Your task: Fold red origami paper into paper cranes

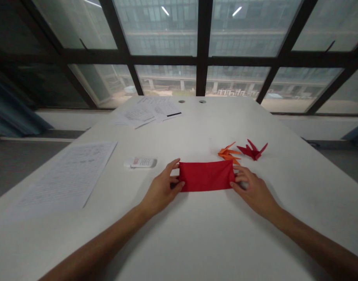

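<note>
A sheet of red paper, folded into a wide rectangle with faint creases, is held up between my two hands just above the white table. My left hand pinches its left edge, thumb in front at the lower corner and fingers at the side and behind. At the opposite edge, my right hand grips the paper the same way, its thumb near the lower right corner. Just behind the paper lies an orange paper crane, partly hidden by it. Beside that crane sits a dark red paper crane.
Left of my hands lies a white remote control. Printed sheets cover the table's left side, and more papers lie toward the back. The white table reaches to dark-framed windows.
</note>
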Action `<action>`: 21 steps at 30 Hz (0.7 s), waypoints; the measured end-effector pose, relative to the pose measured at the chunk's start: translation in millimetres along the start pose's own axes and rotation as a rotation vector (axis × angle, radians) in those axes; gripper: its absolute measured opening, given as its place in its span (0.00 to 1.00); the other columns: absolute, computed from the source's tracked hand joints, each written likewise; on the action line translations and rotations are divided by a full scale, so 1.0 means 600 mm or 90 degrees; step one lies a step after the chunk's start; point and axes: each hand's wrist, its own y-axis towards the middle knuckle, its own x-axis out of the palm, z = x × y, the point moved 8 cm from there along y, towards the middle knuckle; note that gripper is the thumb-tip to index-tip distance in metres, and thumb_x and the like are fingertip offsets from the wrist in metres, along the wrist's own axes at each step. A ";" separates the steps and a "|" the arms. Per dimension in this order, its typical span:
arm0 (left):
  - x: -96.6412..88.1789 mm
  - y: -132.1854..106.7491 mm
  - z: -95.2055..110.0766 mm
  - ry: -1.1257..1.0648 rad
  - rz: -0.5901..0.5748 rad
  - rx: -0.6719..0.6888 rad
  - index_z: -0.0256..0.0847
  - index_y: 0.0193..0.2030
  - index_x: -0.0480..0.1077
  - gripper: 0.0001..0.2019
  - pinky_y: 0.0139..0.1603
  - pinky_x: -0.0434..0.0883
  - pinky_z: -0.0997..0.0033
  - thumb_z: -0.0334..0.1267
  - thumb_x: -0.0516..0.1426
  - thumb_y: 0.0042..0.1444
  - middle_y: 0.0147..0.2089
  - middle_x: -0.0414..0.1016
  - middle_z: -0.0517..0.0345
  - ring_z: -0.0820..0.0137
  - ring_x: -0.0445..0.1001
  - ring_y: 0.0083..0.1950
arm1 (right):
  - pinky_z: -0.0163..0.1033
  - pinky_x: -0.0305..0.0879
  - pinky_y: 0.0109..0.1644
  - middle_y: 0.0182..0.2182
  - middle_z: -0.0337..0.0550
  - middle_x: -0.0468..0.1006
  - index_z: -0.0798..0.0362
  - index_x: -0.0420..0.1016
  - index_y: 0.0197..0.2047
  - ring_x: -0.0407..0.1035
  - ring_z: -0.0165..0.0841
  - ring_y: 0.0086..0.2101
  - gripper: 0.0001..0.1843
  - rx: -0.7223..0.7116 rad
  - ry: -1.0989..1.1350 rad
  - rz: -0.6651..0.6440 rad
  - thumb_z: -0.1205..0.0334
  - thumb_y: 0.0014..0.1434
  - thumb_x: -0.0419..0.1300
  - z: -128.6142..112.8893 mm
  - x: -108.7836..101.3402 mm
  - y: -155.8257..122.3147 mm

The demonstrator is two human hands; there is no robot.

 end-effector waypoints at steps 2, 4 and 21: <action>0.000 0.001 -0.002 -0.010 0.017 0.007 0.50 0.75 0.47 0.37 0.43 0.82 0.67 0.38 0.59 0.63 0.71 0.65 0.45 0.67 0.84 0.44 | 0.57 0.72 0.57 0.39 0.43 0.85 0.48 0.63 0.67 0.80 0.45 0.43 0.32 -0.009 -0.028 0.008 0.58 0.61 0.61 0.000 0.000 -0.003; 0.000 0.000 0.000 0.031 0.032 0.044 0.49 0.75 0.49 0.37 0.50 0.82 0.64 0.35 0.60 0.62 0.73 0.60 0.43 0.68 0.83 0.46 | 0.58 0.73 0.57 0.44 0.47 0.83 0.47 0.57 0.72 0.78 0.46 0.46 0.36 -0.035 -0.083 0.035 0.59 0.62 0.61 -0.003 -0.004 -0.007; 0.035 -0.012 0.018 0.295 -0.147 0.283 0.54 0.65 0.71 0.25 0.75 0.59 0.44 0.26 0.52 0.66 0.71 0.69 0.61 0.63 0.64 0.75 | 0.68 0.52 0.71 0.69 0.38 0.70 0.38 0.67 0.70 0.62 0.46 0.68 0.25 -0.243 -0.325 -0.152 0.62 0.72 0.50 -0.018 0.031 -0.024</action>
